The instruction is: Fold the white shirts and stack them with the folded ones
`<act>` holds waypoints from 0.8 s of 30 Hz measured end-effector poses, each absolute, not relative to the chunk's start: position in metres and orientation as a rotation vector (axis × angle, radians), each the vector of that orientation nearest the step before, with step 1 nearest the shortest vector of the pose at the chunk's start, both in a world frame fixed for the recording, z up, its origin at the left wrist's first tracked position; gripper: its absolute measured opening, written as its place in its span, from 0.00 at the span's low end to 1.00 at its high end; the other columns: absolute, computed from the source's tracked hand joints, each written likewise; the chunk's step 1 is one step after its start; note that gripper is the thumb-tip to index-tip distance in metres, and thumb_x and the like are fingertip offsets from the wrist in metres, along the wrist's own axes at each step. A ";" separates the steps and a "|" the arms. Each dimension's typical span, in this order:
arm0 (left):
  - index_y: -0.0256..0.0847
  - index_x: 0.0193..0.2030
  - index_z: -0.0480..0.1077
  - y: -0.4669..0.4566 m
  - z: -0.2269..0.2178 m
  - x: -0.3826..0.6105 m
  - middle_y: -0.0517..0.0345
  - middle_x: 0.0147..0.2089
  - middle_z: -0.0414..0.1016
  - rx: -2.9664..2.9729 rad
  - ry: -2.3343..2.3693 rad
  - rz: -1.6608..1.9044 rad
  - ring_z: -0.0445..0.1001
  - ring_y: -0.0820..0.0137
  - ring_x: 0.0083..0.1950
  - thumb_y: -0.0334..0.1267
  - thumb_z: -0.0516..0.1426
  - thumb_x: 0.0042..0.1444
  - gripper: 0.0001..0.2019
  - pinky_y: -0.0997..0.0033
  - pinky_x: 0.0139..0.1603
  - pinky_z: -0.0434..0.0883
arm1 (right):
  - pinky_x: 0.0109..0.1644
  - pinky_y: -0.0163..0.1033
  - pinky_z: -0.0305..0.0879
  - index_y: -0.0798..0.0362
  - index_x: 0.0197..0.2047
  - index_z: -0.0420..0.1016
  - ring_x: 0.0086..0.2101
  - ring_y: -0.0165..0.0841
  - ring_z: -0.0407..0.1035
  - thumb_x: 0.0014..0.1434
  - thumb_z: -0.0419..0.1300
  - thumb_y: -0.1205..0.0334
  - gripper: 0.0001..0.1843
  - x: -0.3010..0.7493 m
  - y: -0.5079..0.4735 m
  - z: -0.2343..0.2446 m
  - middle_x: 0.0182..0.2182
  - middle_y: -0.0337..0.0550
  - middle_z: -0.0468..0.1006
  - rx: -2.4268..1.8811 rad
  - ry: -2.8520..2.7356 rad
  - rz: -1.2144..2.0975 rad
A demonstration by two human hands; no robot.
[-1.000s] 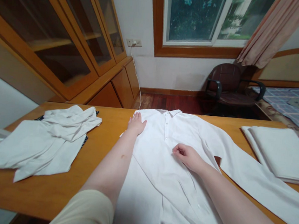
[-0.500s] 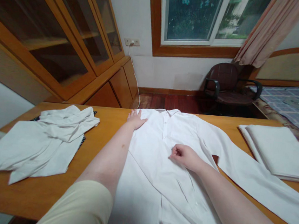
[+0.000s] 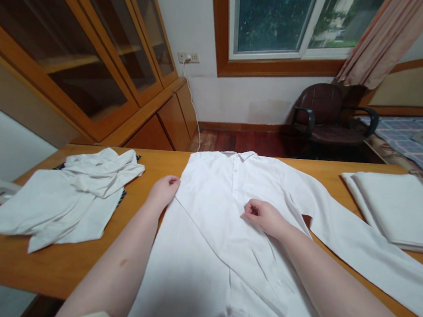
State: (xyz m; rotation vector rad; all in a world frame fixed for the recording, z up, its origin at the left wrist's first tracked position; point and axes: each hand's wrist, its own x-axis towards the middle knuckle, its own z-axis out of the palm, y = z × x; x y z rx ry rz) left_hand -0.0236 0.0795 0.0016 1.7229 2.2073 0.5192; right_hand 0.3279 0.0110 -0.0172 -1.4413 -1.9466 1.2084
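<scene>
A white button-up shirt (image 3: 208,193) lies spread on the wooden table, collar at the far edge. Its left-hand sleeve is folded diagonally across the front, while the other sleeve (image 3: 360,242) stretches out to the right. At the shirt's left edge, by the shoulder fold, my left hand (image 3: 165,190) is closed with thumb and fingers pinching the cloth. My right hand (image 3: 262,215) rests on the shirt front, right of the button line. Its fingers are loosely curled, and no cloth shows between them.
A rumpled pile of white clothing (image 3: 80,196) with dark patterned cloth under it lies on the left of the table (image 3: 6,268). Folded white cloth (image 3: 397,206) sits at the right. Beyond the table are a glass-door cabinet (image 3: 130,66), an office chair (image 3: 321,109) and a bed.
My left hand has moved from lying flat near the shirt's shoulder, back toward me and left, to pinch the shirt's edge. My right hand stays almost where it was.
</scene>
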 end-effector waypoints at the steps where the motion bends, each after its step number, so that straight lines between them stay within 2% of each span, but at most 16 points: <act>1: 0.41 0.42 0.74 0.073 0.000 -0.024 0.52 0.42 0.78 1.727 2.220 0.469 0.75 0.63 0.44 0.45 0.54 0.54 0.14 0.68 0.45 0.69 | 0.29 0.33 0.54 0.52 0.28 0.65 0.24 0.27 0.58 0.52 0.59 0.56 0.10 0.328 0.011 -0.017 0.23 0.33 0.67 -1.441 -1.946 1.206; 8: 0.44 0.36 0.73 0.073 -0.006 -0.032 0.54 0.37 0.78 1.700 2.301 0.285 0.76 0.62 0.40 0.47 0.53 0.54 0.12 0.69 0.37 0.68 | 0.28 0.33 0.52 0.51 0.26 0.63 0.24 0.26 0.58 0.49 0.60 0.58 0.09 0.328 0.012 -0.017 0.21 0.32 0.66 -1.512 -1.970 1.176; 11: 0.44 0.38 0.72 0.074 -0.009 -0.037 0.53 0.38 0.78 1.710 2.357 0.237 0.76 0.60 0.41 0.46 0.53 0.53 0.11 0.67 0.37 0.69 | 0.27 0.33 0.52 0.51 0.26 0.63 0.23 0.26 0.57 0.48 0.59 0.59 0.08 0.327 0.011 -0.015 0.21 0.31 0.66 -1.538 -2.003 1.129; 14: 0.42 0.42 0.72 0.070 -0.009 -0.038 0.50 0.42 0.77 1.799 2.400 0.270 0.75 0.59 0.44 0.42 0.53 0.54 0.12 0.65 0.42 0.70 | 0.27 0.33 0.52 0.51 0.25 0.63 0.23 0.26 0.58 0.49 0.59 0.61 0.07 0.326 0.011 -0.014 0.21 0.31 0.66 -1.544 -2.025 1.097; 17: 0.40 0.47 0.71 0.065 -0.002 -0.029 0.49 0.49 0.74 2.090 2.335 0.420 0.71 0.60 0.52 0.38 0.50 0.56 0.15 0.62 0.53 0.67 | 0.28 0.33 0.52 0.51 0.26 0.64 0.24 0.27 0.59 0.49 0.58 0.62 0.05 0.324 0.010 -0.014 0.22 0.33 0.68 -1.537 -2.042 1.080; 20: 0.41 0.56 0.67 0.068 0.005 -0.008 0.49 0.60 0.67 2.296 2.118 0.419 0.64 0.59 0.61 0.42 0.50 0.58 0.20 0.60 0.61 0.60 | 0.28 0.33 0.54 0.51 0.27 0.66 0.24 0.27 0.61 0.49 0.58 0.63 0.04 0.324 0.010 -0.015 0.23 0.34 0.70 -1.516 -2.064 1.077; 24: 0.34 0.68 0.50 0.083 -0.004 0.024 0.39 0.70 0.47 2.290 1.990 0.209 0.48 0.53 0.70 0.51 0.52 0.57 0.36 0.54 0.65 0.53 | 0.29 0.33 0.54 0.51 0.28 0.67 0.25 0.28 0.62 0.49 0.58 0.63 0.03 0.325 0.009 -0.016 0.24 0.35 0.71 -1.505 -2.066 1.068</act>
